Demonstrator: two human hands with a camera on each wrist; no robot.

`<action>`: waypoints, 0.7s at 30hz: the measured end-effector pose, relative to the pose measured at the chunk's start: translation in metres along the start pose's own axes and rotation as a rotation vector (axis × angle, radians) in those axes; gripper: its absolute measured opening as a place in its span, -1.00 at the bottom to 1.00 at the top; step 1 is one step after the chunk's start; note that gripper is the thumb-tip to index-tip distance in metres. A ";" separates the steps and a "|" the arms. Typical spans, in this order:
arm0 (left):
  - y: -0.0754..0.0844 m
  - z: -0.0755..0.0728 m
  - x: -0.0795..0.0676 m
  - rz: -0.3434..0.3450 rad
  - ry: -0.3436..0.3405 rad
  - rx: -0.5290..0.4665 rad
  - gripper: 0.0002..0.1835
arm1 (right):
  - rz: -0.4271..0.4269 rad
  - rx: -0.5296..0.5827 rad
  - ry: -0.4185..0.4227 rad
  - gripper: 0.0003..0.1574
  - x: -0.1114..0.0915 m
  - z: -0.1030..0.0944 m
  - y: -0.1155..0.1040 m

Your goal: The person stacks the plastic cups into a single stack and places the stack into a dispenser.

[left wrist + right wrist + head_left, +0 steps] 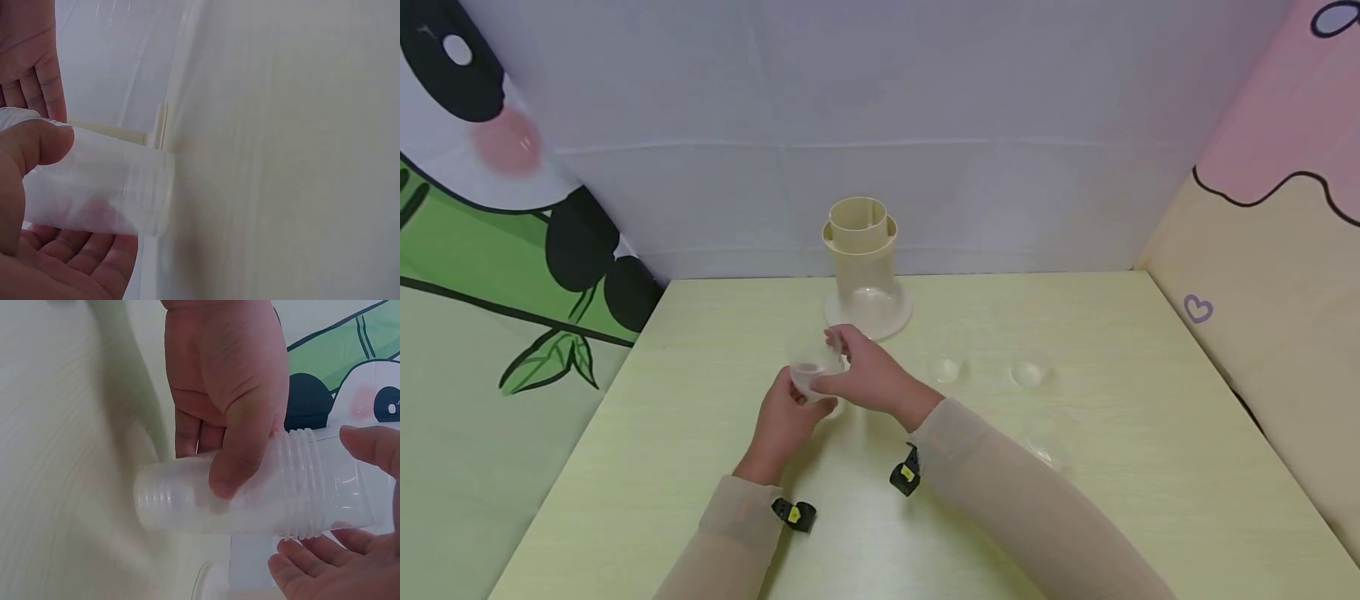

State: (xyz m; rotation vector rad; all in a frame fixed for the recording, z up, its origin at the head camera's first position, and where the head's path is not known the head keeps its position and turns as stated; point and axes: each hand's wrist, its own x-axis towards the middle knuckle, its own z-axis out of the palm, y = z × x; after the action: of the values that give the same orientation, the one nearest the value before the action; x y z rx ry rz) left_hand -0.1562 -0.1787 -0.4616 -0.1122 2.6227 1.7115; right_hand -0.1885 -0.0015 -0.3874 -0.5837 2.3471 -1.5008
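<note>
left fingers (187, 432) grip cups (259, 509); right fingers (300, 559): hold unclear; whole stand (866, 268): head view only

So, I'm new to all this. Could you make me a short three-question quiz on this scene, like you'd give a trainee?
1. True or false: the left hand grips just a single cup.
2. What colour is the tubular holder near the far edge of the table? A) black B) cream C) red
3. Fill the gap, from the person's side: other clear items rest on the table to the ____ of the left hand.

Key:
1. False; it grips a stack of nested clear cups.
2. B
3. right
</note>
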 end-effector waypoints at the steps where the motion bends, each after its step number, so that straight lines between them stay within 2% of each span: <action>1: 0.000 0.000 0.000 -0.001 -0.001 0.000 -0.29 | 0.002 0.000 0.001 0.00 0.000 0.000 0.000; 6: 0.001 0.000 -0.001 -0.004 -0.009 -0.009 -0.32 | 0.004 0.005 0.003 0.07 -0.002 -0.001 -0.002; 21: -0.001 -0.002 -0.002 -0.004 -0.028 -0.029 -0.25 | -0.012 0.007 -0.016 0.04 -0.004 -0.003 -0.009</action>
State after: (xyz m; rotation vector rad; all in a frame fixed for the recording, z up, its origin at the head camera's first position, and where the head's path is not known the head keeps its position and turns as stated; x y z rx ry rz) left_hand -0.1539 -0.1806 -0.4613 -0.0924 2.5769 1.7375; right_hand -0.1842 -0.0005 -0.3778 -0.6071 2.3300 -1.5035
